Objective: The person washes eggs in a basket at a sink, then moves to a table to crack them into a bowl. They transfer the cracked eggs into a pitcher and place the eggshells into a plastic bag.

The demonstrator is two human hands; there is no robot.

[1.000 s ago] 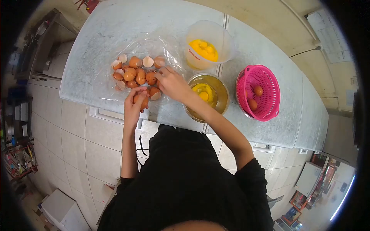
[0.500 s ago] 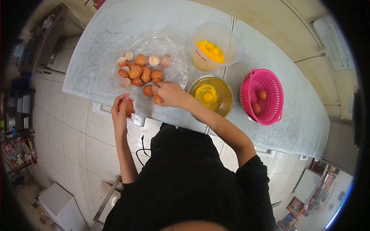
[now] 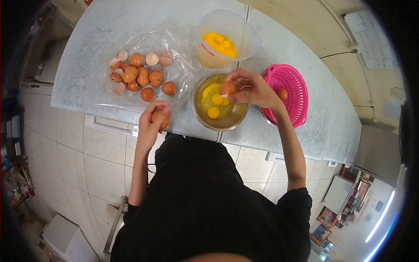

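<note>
My left hand (image 3: 149, 126) is closed around a brown egg (image 3: 160, 118) at the table's front edge, left of the metal bowl. My right hand (image 3: 255, 91) grips a brown eggshell (image 3: 228, 88) above the right side of the metal bowl (image 3: 197, 116); a pale broken edge shows on it. Several yellow yolks (image 3: 213, 112) lie in clear egg white in the bowl. Beyond my left hand, several broken eggshells (image 3: 142, 77) are heaped on a clear plastic bag (image 3: 174, 50). Two shells lie at the heap's near side.
Behind the bowl stands a translucent plastic jug (image 3: 242, 32) with several yolks in it. A pink basket (image 3: 301, 94) stands to the right, with a brown egg (image 3: 283, 94) showing inside; my right hand and forearm hide part of it. All stand on a grey table (image 3: 323, 131).
My right hand has left the shell heap and moved right, over the bowl, with an eggshell in it. More yolks show in the bowl. My left hand still holds its egg.
</note>
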